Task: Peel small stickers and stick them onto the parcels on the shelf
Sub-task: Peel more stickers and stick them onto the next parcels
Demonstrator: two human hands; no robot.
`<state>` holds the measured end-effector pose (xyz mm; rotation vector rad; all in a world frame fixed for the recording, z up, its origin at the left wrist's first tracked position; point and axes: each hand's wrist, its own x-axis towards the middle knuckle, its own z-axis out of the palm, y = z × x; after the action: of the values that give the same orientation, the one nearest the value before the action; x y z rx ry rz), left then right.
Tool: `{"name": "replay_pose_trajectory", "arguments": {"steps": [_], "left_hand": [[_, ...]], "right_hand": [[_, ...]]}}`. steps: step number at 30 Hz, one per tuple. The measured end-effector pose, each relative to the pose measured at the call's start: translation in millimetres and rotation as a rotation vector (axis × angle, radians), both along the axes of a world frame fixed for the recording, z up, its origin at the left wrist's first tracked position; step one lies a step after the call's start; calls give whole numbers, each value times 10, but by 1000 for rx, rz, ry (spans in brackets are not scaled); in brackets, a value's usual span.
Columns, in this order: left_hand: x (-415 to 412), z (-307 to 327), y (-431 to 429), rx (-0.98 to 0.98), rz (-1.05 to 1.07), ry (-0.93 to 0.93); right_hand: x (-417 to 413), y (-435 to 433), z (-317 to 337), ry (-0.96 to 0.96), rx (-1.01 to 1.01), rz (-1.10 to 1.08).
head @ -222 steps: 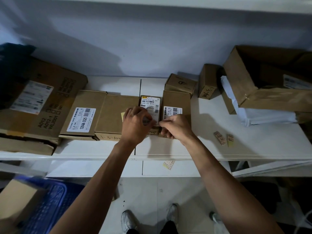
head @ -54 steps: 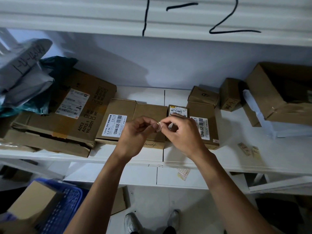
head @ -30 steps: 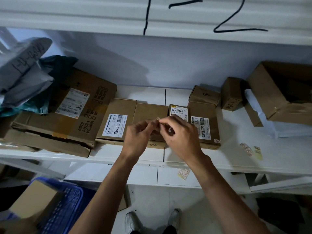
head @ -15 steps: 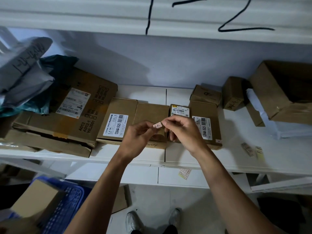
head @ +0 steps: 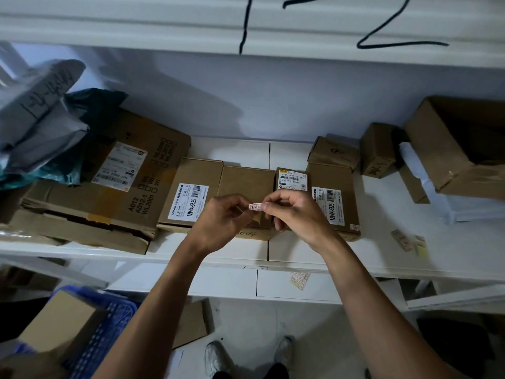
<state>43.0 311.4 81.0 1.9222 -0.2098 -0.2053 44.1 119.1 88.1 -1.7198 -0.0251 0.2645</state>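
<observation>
The white shelf (head: 355, 258) carries the parcels. A big box (head: 109, 203) sits at the left. Next comes a near row of flat ones: a labelled box (head: 191, 187), a plain box (head: 246, 181), a small parcel (head: 291, 177) and a right box (head: 336, 198). The right box already bears a small red tag (head: 355, 227) at its near right corner.

The left hand (head: 224, 217) and the right hand (head: 292, 214) hover over the near part of the plain box, fingers curled. Spare strips (head: 401, 239) lie on the shelf well to the right.

Each hand pinches one end of the sticker (head: 255, 207). It spans the small gap between their fingertips, printed face up, clear of every parcel.

A second ago the fingertips were pressed together and hid what they worked at. Now they have drawn slightly apart and the sticker is in plain sight. I judge the peel is done or nearly so, though I cannot tell whether backing still clings beneath. That leaves the sticking, probably onto the plain box or the small parcel just below, neither of which shows a red tag.
</observation>
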Motion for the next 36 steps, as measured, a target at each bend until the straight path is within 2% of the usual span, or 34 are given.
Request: {"name": "replay_pose_trajectory", "arguments": {"steps": [7, 13, 20, 29, 33, 36], "left_hand": [[0, -18, -2, -3, 37, -45], [16, -6, -37, -97, 106, 9], [31, -10, -73, -197, 191, 49], [118, -194, -144, -271, 296, -10], [166, -315, -106, -181, 295, -23], [134, -347, -105, 30, 290, -115]], "right_hand": [[1, 7, 19, -11, 23, -26], [6, 31, 39, -19, 52, -59], [39, -19, 11, 37, 114, -110], [39, -56, -53, 125, 140, -152], [31, -92, -110, 155, 141, -169], [34, -102, -168, 167, 146, -172]]}}
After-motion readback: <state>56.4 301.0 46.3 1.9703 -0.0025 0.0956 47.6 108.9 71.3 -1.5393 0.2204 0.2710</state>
